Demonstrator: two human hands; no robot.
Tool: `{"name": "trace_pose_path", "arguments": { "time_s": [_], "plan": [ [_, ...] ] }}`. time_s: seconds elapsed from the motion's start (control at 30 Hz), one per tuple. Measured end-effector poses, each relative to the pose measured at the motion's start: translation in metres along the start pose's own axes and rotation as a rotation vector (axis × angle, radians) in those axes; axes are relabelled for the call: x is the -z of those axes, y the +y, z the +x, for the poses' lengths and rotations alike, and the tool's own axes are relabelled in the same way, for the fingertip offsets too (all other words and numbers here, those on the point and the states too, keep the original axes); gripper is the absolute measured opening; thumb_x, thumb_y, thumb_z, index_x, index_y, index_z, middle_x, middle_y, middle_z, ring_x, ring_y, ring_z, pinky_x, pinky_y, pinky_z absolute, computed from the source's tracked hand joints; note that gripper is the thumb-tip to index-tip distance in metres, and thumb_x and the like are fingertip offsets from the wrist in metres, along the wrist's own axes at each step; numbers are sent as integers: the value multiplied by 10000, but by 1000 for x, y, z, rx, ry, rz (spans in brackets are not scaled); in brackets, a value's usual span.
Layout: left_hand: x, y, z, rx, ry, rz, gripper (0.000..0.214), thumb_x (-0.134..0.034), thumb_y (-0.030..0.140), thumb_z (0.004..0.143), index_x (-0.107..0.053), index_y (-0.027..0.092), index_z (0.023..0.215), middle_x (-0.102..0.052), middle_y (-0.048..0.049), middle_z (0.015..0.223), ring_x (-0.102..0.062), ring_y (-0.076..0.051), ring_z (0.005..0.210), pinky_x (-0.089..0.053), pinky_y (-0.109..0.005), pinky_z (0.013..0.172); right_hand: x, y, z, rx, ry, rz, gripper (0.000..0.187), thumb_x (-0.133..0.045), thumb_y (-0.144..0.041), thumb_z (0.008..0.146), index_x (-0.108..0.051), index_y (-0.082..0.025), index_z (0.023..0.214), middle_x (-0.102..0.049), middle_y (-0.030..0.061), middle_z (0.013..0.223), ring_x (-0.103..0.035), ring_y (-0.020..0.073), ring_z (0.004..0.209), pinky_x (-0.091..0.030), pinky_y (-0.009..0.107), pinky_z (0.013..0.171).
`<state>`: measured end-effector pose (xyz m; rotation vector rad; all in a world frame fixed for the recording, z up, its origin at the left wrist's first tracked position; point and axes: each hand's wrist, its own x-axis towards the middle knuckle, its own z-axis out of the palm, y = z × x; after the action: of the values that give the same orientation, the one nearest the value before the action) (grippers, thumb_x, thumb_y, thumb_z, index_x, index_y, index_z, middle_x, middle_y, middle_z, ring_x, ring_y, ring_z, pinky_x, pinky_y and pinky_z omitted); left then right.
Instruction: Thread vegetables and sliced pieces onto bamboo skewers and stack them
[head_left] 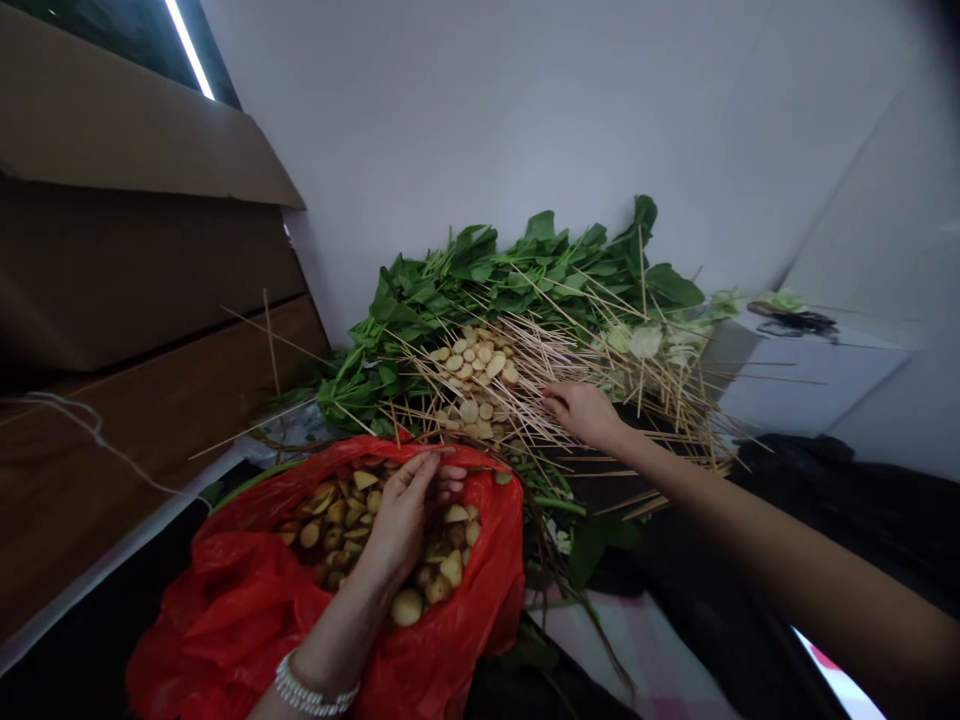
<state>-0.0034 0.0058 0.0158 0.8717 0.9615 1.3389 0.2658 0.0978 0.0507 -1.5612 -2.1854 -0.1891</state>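
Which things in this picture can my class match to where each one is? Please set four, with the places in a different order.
Things:
1. Bracelet
2. Left hand
3. Right hand
4. Leafy greens

Places:
A. On the skewers
B. In front of the white wall
C. Around the left wrist
D. In the red bag

Right pairs: 1-C, 2-D, 3-A, 4-B.

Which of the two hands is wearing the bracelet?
The left hand, down in the red bag; the right hand, out at the skewers, wears none.
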Motion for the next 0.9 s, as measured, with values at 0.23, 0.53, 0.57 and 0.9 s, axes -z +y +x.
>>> {"name": "trace_pose_path", "arguments": {
  "time_s": [0.23, 0.53, 0.57, 0.9],
  "plan": [
    [1, -3, 2, -34, 6, 46, 310, -789, 393, 672, -730, 162, 869, -742, -42, 807, -614, -117, 627, -479, -196, 593, 53, 42, -30, -48, 24, -87, 254, -474, -264, 944, -702, -187, 1025, -711, 77, 1051, -626, 207, 962, -416, 283, 820],
    [3, -9, 5, -181, 9, 249, 430, -610, 548, 793, -513, 190, 576, -671, -25, 686, -499, -120, 532, -395, -225, 517, 48, 96, -100, -104, -200, -197, 205, -528, -187, 871, -730, -201, 907, -737, 35, 864, -658, 172, 764, -417, 238, 643],
    [3, -9, 6, -191, 13, 255, 461, -564, 548, 825, -470, 195, 543, -672, -33, 695, -495, -124, 533, -398, -234, 526, 43, 94, -103, -81, -227, -208, 205, -527, -180, 869, -727, -204, 905, -733, 35, 876, -655, 167, 783, -419, 230, 655],
    [1, -6, 7, -173, 10, 221, 535, -434, 568, 873, -529, 192, 503, -674, -73, 752, -559, -160, 620, -417, -263, 558, -11, 66, -110, 195, -361, -392, 179, -502, -71, 842, -668, -127, 880, -665, 120, 855, -597, 217, 847, -398, 281, 701]
  ]
}}
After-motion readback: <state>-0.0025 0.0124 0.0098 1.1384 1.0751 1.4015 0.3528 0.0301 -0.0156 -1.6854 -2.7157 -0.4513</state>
